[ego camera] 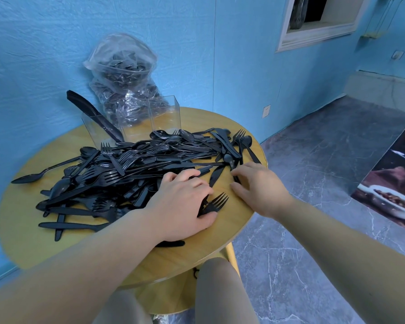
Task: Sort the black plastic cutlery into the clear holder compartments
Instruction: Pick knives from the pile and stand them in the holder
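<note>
While the left hand [185, 202] pinches a fork [214, 204], glossy black cutlery [131, 169] lies tangled beside the spread right hand [257, 188].

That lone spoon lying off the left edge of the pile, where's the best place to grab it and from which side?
Take the lone spoon by its thin handle, near the middle, pinching from above. It lies flat on the round table, bowl pointing left, and that stretch is bare; the far handle end runs under the cutlery pile, so draw it out leftward.

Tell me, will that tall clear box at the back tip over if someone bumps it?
Probably quite easily. The clear holder stands tall and narrow with nothing visible inside, so it is likely light. It looks like smooth hard plastic on a smooth wooden table, so a gentle low push might slide it instead.
</note>
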`<action>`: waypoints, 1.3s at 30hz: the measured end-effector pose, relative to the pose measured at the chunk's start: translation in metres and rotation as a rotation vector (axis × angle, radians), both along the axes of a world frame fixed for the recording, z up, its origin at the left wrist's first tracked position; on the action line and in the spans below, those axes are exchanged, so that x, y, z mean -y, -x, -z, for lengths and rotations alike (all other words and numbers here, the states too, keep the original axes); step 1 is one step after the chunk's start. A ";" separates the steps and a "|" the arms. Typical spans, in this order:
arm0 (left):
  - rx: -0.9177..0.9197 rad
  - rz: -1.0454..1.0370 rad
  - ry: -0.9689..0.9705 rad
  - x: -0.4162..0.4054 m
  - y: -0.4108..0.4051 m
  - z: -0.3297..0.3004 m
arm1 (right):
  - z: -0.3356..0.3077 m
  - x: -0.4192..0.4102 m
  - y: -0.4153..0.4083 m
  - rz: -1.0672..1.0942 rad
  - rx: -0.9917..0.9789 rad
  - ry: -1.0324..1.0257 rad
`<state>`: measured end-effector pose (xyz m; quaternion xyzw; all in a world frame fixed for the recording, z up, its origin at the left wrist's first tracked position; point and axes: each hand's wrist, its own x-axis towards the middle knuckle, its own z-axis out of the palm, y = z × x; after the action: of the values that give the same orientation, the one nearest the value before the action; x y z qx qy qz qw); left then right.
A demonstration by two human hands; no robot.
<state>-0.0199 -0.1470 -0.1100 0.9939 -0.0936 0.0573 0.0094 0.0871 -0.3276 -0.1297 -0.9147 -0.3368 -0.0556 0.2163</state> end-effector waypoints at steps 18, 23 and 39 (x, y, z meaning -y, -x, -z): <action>0.020 -0.057 0.144 0.005 0.009 0.000 | 0.007 0.006 0.014 -0.059 0.146 0.089; 0.149 -0.115 0.122 0.003 0.007 0.003 | 0.003 0.009 0.018 -0.091 0.100 0.149; 0.279 0.011 0.097 -0.015 0.050 -0.003 | -0.001 0.026 0.040 -0.259 0.165 0.038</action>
<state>-0.0696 -0.1320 -0.1072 0.9741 -0.0967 0.1993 0.0446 0.0470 -0.3540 -0.1287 -0.8599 -0.4695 -0.0959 0.1761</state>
